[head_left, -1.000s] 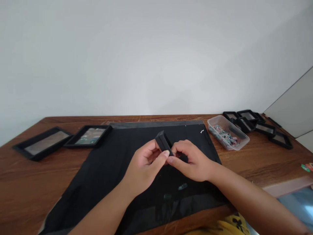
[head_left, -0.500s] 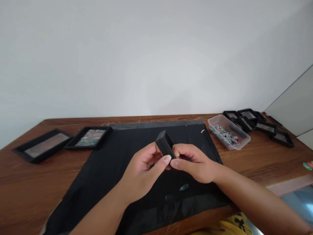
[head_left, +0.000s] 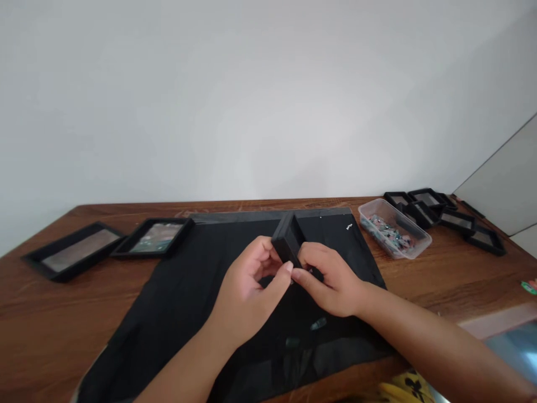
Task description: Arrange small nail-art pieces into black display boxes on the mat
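Observation:
A small black box-like frame is held up on edge between my two hands, above a black sheet. My left hand grips its near left side, the thumb pressed at the lower corner. On the other side my right hand pinches the same corner, and its thumb tip meets the left thumb. The inner face of the frame is turned away and mostly hidden. Below the hands, a small clear greenish piece lies on the sheet, with a fainter one beside it.
Two black frames with clear panes, a left one and a nearer one, lie at left. At right stand a clear plastic tub of small pieces and several black frames. A white scrap lies on the sheet's far corner.
The held frame has tilted and moved slightly up and right, both hands going with it. Both hands keep their grip. The rest of the view has shifted only slightly.

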The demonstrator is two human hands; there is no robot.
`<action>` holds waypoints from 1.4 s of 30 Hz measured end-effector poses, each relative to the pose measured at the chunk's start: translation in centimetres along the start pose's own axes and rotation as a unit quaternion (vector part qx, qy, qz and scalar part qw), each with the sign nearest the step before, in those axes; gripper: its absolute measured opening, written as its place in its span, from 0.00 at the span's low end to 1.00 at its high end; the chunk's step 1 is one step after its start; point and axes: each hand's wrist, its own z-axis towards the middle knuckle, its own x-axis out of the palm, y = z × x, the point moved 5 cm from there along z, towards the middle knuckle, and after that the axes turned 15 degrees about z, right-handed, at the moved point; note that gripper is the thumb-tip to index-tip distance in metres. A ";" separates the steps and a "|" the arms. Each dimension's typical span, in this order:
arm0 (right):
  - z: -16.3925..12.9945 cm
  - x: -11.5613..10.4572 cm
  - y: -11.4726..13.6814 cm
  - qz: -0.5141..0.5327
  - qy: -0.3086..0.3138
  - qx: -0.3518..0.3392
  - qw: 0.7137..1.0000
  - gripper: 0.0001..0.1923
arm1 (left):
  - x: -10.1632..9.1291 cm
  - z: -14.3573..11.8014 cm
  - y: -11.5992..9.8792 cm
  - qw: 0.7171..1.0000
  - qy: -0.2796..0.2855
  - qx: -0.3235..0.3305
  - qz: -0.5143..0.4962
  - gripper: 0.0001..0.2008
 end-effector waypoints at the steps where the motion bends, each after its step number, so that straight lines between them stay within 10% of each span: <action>1: 0.0 0.0 -0.1 0.020 -0.001 0.011 1.000 0.17 | 0.0 0.1 0.1 1.000 0.000 -0.005 -0.006 0.07; 17: -0.4 0.1 -1.3 0.260 -0.023 0.169 0.950 0.28 | -0.1 0.0 -0.4 0.998 0.041 0.009 -0.053 0.09; 21: -0.3 0.2 -0.7 0.197 -0.027 0.122 0.972 0.25 | -0.4 -0.4 -0.4 0.995 -0.011 0.082 0.059 0.02; 25: -0.5 0.3 -0.2 0.199 -0.058 0.107 0.972 0.22 | -0.5 -1.3 -0.5 0.963 -0.037 0.203 0.170 0.14; 42: -1.0 1.0 -2.2 0.461 -0.247 0.273 0.807 0.10 | -0.3 -0.7 0.2 0.936 -0.023 0.276 0.215 0.10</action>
